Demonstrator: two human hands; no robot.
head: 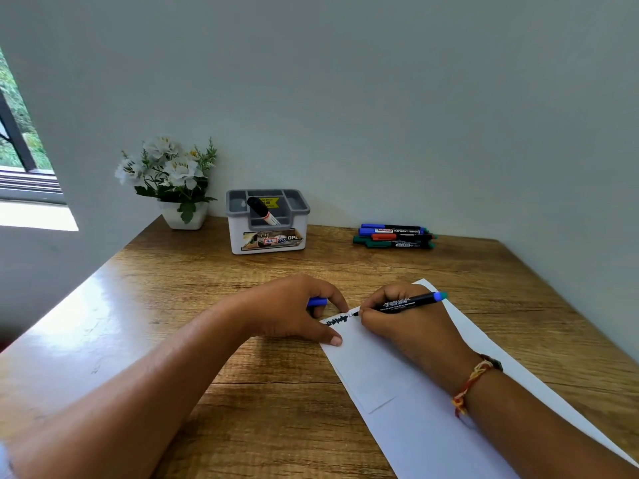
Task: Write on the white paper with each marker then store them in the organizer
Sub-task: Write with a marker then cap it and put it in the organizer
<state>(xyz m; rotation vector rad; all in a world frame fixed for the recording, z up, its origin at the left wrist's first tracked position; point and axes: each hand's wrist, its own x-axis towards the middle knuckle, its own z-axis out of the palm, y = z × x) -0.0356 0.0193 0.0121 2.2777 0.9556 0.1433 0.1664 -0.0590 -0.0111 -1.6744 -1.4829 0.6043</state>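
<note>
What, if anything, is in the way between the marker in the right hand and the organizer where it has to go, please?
Nothing visible blocks it. Bare table lies between the marker in the right hand and the organizer. One marker already leans in a middle slot; other slots look free.

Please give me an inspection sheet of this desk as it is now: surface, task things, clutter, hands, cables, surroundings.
Surface: wooden table, glossy.
Job's things: white paper with dark writing at its far end; marker in use, tip on the paper; blue cap; organizer holding one black-capped marker; loose markers piled by the wall.
Clutter: potted white flowers.
Hands: left hand steadies the paper and holds the cap; right hand writes.
Cables: nothing seen.
Surroundings: plain wall, window on the left.
</note>
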